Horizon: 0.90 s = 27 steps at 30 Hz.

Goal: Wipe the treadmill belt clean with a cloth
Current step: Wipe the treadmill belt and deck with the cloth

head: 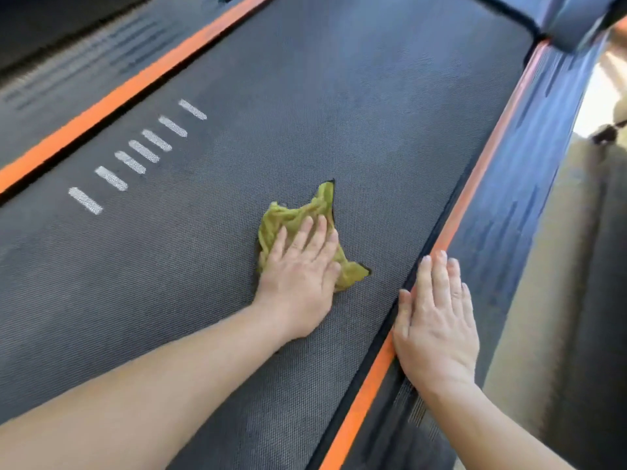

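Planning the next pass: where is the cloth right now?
In the head view, the green cloth lies on the belt, pressed under the left hand, toward the right orange stripe.

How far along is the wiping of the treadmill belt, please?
Nothing on the belt shows a finished patch. In hand: the left hand presses the green cloth flat on the belt, toward its right side, while the right hand rests on the side rail. Left, probably: the area by the white dashes and farther up.

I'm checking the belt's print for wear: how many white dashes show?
7 dashes, in one slanted row on the belt, up and left of the cloth, running from lower left to upper right; none seems hidden.
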{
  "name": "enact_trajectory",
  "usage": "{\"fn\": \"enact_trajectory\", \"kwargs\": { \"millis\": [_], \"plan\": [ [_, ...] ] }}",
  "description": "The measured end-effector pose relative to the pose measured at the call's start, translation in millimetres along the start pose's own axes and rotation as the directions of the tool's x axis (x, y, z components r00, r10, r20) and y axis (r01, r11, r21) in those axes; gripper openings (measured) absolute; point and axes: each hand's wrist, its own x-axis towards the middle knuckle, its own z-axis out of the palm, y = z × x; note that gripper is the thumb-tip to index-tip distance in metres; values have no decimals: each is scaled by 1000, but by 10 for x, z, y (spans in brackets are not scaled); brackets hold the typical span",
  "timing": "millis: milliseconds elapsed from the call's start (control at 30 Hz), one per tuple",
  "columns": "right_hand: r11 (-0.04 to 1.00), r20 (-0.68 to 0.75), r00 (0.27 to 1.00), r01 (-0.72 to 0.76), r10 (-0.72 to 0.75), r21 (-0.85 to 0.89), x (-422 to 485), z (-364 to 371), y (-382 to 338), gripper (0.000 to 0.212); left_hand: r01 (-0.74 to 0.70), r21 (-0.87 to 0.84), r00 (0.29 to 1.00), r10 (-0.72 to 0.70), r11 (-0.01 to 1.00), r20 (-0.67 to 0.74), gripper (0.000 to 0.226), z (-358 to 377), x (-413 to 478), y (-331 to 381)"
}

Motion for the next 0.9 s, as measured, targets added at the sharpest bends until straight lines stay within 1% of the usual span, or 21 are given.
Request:
{"fn": "enact_trajectory", "kwargs": {
  "millis": [33, 100, 133, 200, 233, 300, 333, 367, 400, 467, 500, 567, 633, 667, 700, 733, 767, 800, 833, 867, 900],
  "plan": [
    [998, -4, 998, -63, 63, -3, -3, 13, 10, 71, -77, -52, 996, 79, 996, 40, 63, 72, -124, 212],
    [991, 1, 991, -135, 135, 12, -19, 60, 23, 76, -309, -91, 940, 318, 947, 120, 59, 157, -410, 432],
    [991, 2, 991, -135, 135, 17, -20, 89, 24, 78, -385, -82, 908, 393, 919, 144, 59, 138, -418, 396],
    [992, 4, 992, -127, 127, 13, -17, 116, 27, 77, -454, -6, 878, 449, 891, 163, 58, 44, -124, 221],
    [992, -4, 992, -125, 125, 11, -18, 111, 34, 76, -445, 64, 890, 433, 893, 145, 59, -18, 82, 151],
    [992, -32, 992, -124, 124, 9, -26, 100, 35, 74, -312, 139, 950, 306, 940, 65, 59, -91, 438, 135],
    [992, -38, 991, -125, 125, 5, -29, 100, 26, 73, -228, 108, 974, 226, 968, 28, 60, -67, 539, 196],
    [992, -36, 991, -126, 126, 0, -27, 97, 22, 72, -172, 34, 985, 171, 985, 14, 60, -22, 564, 305],
    [992, -29, 992, -127, 126, -1, -16, 94, 25, 72, -155, -20, 988, 155, 988, 15, 60, 40, 507, 429],
    [993, -7, 993, -121, 121, -5, -6, 95, 38, 71, -232, -63, 970, 235, 971, 61, 59, 138, 243, 557],
    [993, 0, 993, -120, 120, -3, -5, 102, 46, 72, -300, -80, 947, 307, 951, 94, 59, 166, 81, 544],
    [992, -7, 992, -126, 126, 9, 0, 113, 60, 71, -461, -90, 870, 470, 883, 147, 59, 171, -225, 384],
    [991, -3, 991, -132, 132, 12, 5, 117, 53, 71, -625, 1, 762, 609, 781, 219, 58, 122, -335, 101],
    [991, 4, 991, -137, 137, 10, 4, 111, 47, 72, -677, 80, 726, 646, 732, 235, 58, 79, -278, -33],
    [990, 11, 990, -139, 139, 11, 5, 98, 41, 73, -677, 171, 734, 643, 715, 217, 58, 15, -176, -129],
    [990, 23, 990, -140, 139, 12, 9, 83, 37, 73, -621, 235, 784, 593, 748, 184, 58, -44, -53, -176],
    [990, 43, 989, -140, 139, 12, 15, 68, 34, 74, -521, 250, 854, 496, 816, 159, 58, -93, 60, -160],
    [990, 61, 988, -141, 140, 11, 19, 58, 32, 75, -418, 231, 908, 396, 879, 136, 59, -110, 109, -69],
    [990, 69, 987, -144, 143, 11, 23, 50, 33, 75, -348, 178, 937, 333, 921, 106, 60, -76, 72, 69],
    [988, 68, 986, -151, 150, 12, 26, 45, 28, 76, -327, 95, 945, 321, 940, 67, 61, 18, -55, 203],
    [987, 69, 985, -159, 158, 17, 28, 39, 20, 77, -343, 28, 939, 342, 939, 43, 61, 159, -271, 307]
  ]
}}
